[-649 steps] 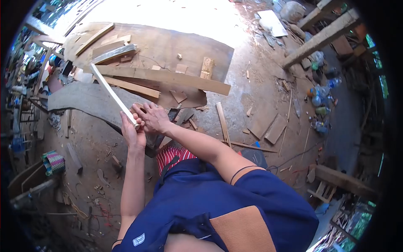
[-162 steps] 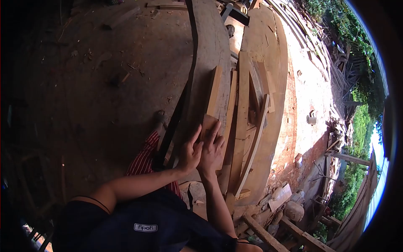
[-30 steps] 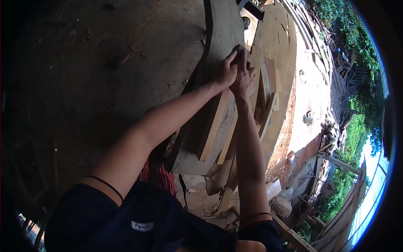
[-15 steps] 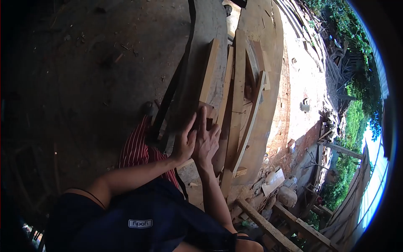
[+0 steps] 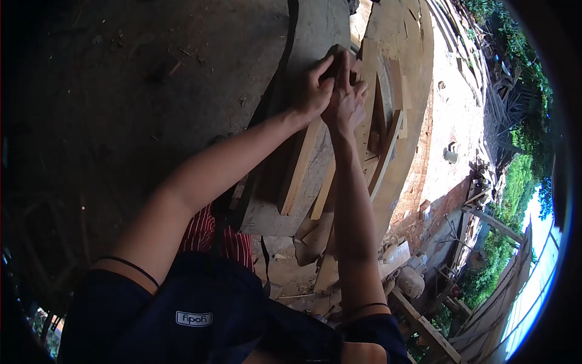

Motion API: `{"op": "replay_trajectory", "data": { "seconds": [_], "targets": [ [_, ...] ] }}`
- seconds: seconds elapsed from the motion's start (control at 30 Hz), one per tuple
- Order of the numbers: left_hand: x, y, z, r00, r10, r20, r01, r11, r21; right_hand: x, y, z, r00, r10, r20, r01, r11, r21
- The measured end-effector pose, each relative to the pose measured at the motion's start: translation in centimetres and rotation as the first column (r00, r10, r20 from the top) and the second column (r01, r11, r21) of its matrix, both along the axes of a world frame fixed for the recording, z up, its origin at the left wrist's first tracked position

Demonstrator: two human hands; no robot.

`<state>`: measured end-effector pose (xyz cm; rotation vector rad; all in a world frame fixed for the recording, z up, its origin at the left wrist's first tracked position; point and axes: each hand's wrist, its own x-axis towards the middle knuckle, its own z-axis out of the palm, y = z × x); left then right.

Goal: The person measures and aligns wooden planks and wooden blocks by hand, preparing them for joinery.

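Note:
Both my hands are close together at the far end of a pale wood strip (image 5: 299, 176). My left hand (image 5: 313, 92) curls round the left side of a small brown block (image 5: 355, 68). On the block's near side is my right hand (image 5: 344, 108), its index finger stretched forward along the top and its other fingers bent. Most of the block is hidden by the hands. The strip lies lengthwise on a thick grey plank (image 5: 273, 219), with a second narrow strip (image 5: 323, 195) beside it.
A wide, curved wooden slab (image 5: 397, 164) bears several loose strips and offcuts on the right. Beyond it is sunlit brick ground (image 5: 418, 170) with a small grey object (image 5: 450, 156). Beams (image 5: 427, 324) stand at the lower right. Concrete floor (image 5: 151, 91) spreads out on the left.
Both hands have moved forward, away from my body, with the brown block. My arms are stretched out further, and the near end of the pale strip is now uncovered. The view has shifted slightly.

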<state>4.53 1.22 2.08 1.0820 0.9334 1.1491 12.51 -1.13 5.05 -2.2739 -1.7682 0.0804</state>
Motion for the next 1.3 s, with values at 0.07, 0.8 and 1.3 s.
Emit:
{"op": "replay_trajectory", "data": {
  "seconds": [0.07,0.8,1.3],
  "targets": [
    [1.8,4.9,-1.1,0.999,0.002,0.036,-0.005,0.997,0.079,0.9,3.7,0.1,0.999,-0.04,-0.004,0.04,0.999,-0.005],
    [-7.5,-20.4,2.0,0.95,0.044,-0.308,-0.013,0.995,0.104,-6.9,-19.0,1.3,0.999,0.04,0.029,-0.039,0.999,-0.031],
    [0.0,0.9,-1.1,0.994,-0.066,0.086,0.066,0.998,0.009,-1.0,-0.6,0.3,0.993,-0.115,0.007,0.116,0.993,-0.011]
  ]
}}
